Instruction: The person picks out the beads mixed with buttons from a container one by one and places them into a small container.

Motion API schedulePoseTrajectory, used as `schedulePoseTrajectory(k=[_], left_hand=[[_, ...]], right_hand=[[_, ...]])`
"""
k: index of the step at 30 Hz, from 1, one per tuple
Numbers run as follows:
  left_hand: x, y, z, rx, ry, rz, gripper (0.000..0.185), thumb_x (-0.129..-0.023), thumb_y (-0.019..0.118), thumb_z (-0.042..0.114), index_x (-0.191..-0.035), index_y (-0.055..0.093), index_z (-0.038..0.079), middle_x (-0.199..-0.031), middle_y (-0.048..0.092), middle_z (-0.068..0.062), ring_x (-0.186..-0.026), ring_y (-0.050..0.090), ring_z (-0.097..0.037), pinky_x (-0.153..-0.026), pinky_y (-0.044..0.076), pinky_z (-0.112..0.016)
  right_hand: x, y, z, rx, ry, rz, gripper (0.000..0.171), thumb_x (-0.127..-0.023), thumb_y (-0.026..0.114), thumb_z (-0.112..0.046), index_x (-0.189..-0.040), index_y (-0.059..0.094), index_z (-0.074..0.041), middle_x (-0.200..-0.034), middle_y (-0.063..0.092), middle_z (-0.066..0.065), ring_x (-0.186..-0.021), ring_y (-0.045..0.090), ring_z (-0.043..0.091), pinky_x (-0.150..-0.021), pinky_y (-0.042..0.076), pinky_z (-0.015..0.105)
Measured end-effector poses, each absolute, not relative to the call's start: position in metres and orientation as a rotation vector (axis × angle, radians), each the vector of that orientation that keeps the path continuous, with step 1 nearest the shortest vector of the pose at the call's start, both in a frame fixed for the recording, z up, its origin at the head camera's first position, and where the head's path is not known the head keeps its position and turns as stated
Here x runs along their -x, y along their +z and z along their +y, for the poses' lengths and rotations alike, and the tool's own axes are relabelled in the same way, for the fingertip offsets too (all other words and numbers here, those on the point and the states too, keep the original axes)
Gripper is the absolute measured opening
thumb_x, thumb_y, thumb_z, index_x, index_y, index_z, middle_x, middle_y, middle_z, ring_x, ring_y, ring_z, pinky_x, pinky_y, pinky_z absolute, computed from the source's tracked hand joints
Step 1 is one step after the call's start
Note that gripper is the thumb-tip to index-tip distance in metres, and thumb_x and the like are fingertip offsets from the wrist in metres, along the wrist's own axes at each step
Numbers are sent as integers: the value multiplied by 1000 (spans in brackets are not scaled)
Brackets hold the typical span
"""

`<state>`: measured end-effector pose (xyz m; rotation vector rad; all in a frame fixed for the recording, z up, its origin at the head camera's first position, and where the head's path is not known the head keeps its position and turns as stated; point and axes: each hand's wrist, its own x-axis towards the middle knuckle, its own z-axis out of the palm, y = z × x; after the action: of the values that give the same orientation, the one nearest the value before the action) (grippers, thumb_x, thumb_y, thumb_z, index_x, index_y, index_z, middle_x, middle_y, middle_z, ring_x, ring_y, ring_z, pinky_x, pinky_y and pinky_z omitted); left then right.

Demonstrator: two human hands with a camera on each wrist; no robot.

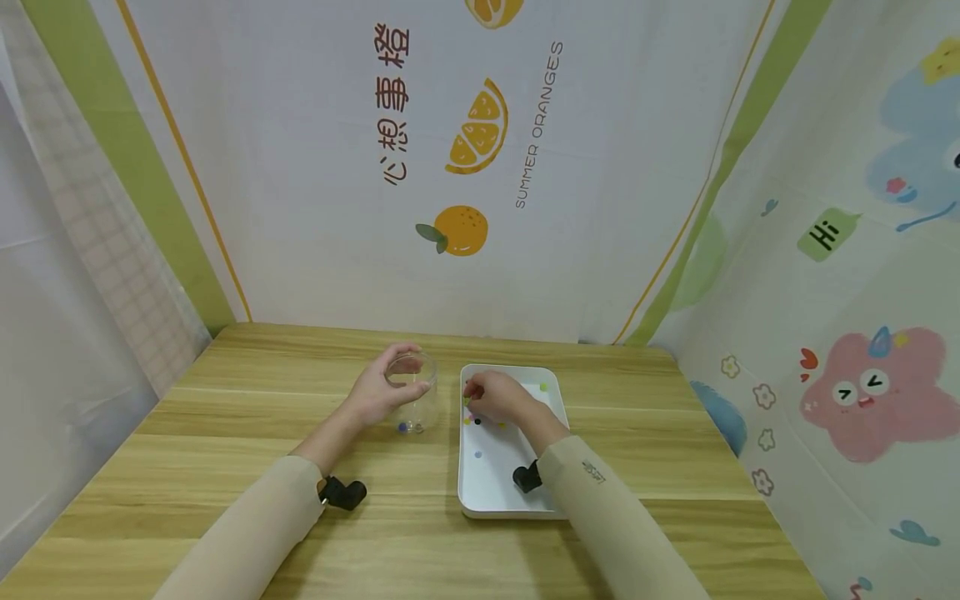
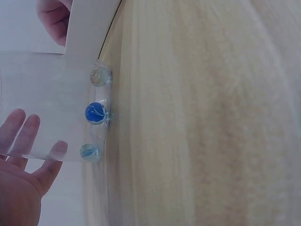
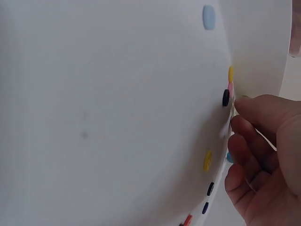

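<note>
My left hand point(image 1: 375, 393) grips a clear plastic cup point(image 1: 422, 407), fingers on one side and thumb on the other. The cup stands upright on the table, left of the tray. At its bottom lie a blue marble point(image 2: 95, 113), a clear marble with a brownish swirl point(image 2: 100, 76) and a clear marble with a light blue swirl point(image 2: 89, 151). Inside the white tray point(image 1: 491, 487), by its left wall, my right hand point(image 1: 495, 397) has thumb and forefinger at a small yellow-green button point(image 1: 467, 401), pinching it. Its other fingers are curled.
Small button-like discs lie scattered in the tray, among them a black one point(image 3: 225, 98), a light blue one point(image 3: 209, 17), a yellow one point(image 3: 207, 161) and a green one point(image 1: 543, 387). The wooden table point(image 1: 360, 558) meets printed cloth curtains point(image 1: 322, 267) behind and at both sides.
</note>
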<state>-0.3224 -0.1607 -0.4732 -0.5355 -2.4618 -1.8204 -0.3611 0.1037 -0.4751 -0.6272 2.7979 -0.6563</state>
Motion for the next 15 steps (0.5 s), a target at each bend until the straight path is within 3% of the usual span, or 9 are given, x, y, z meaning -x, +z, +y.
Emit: schedulePoseTrajectory(k=[15], left_hand=[[320, -470, -160, 526, -1813, -2475, 67, -98, 83, 19, -156, 49, 8, -151, 61, -25, -144, 58, -45, -115, 56, -58]], right_hand=[[358, -476, 121, 507, -988, 2689, 16, -101, 74, -13, -117, 75, -14, -106, 72, -1, -92, 63, 14, -81, 53, 26]])
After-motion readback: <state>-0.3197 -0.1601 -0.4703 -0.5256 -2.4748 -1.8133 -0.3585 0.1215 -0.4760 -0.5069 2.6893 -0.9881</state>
